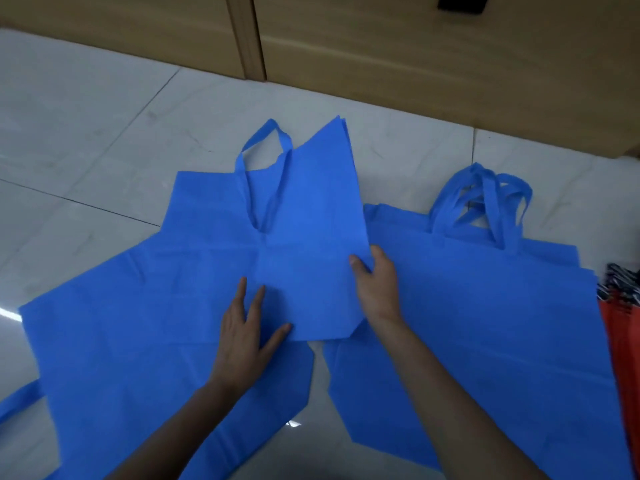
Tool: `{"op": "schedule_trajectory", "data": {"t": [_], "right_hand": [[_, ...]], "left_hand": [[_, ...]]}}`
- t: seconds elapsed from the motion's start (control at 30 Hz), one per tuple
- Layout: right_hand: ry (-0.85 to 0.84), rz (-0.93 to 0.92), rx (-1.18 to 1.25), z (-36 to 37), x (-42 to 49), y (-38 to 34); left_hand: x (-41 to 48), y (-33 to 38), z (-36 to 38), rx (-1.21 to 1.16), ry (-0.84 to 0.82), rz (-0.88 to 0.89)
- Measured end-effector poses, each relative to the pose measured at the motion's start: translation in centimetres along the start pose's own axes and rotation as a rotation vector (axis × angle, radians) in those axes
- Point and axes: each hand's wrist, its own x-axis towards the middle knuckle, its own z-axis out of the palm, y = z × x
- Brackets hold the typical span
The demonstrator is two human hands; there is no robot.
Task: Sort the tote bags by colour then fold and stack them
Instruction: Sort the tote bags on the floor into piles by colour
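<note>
A blue tote bag point(145, 306) lies flat on the tiled floor in the middle left, its handle loop pointing away from me. Its right part is folded over toward the centre as a flap point(311, 220). My left hand point(247, 327) presses flat on the bag beside the fold, fingers spread and straight. My right hand point(375, 282) grips the flap's right edge, thumb on top and fingers curled under. A pile of blue tote bags point(485, 323) lies flat to the right, with several handles bunched at its far edge.
White glossy floor tiles point(86, 133) surround the bags. Wooden cabinet fronts point(381, 46) run along the far side. An orange-red bag point(623, 358) and a striped dark item point(620, 282) show at the right edge. A blue strap point(17, 400) pokes in at the left.
</note>
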Motion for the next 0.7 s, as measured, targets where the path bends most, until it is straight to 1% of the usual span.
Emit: {"op": "schedule_trajectory", "data": {"t": [0.07,0.13,0.27,0.37,0.47,0.5,0.57,0.6,0.63,0.67,0.7], "right_hand": [[0.008,-0.072,0.045,-4.8,0.2,0.5],[0.043,-0.063,0.025,-9.8,-0.2,1.8],[0.114,0.1,-0.022,-17.6,-3.1,5.6],[0.171,0.215,-0.052,-22.0,-5.1,7.5],[0.28,0.394,-0.222,-26.7,-5.0,10.0],[0.3,0.449,-0.309,-27.9,-5.0,10.5],[0.36,0.54,-0.558,-28.5,-5.3,11.0],[0.422,0.551,-0.679,-28.1,-5.5,11.2],[0.481,0.507,-0.753,-27.0,-5.8,10.9],[0.497,0.398,-0.799,-25.4,-6.1,10.4],[0.438,0.24,-0.828,-23.5,-6.3,10.1]], "left_hand": [[-0.5,0.9,0.5,0.007,-0.003,0.035],[-1.6,2.1,1.6,0.04,-0.049,0.071],[-3.1,2.8,3.6,0.07,-0.147,0.077],[-3.1,2.8,3.7,0.121,-0.176,0.084],[-3.2,2.4,3.2,0.079,-0.146,0.019],[-3.2,2.2,3.0,0.077,-0.152,-0.015],[-3.4,1.5,3.0,0.097,-0.14,-0.026],[-3.4,1.4,2.9,0.106,-0.148,-0.023],[-3.4,1.5,2.8,0.11,-0.165,-0.03],[-3.5,1.7,2.8,0.11,-0.178,-0.049],[-3.4,2.0,2.8,0.112,-0.169,-0.059]]}}
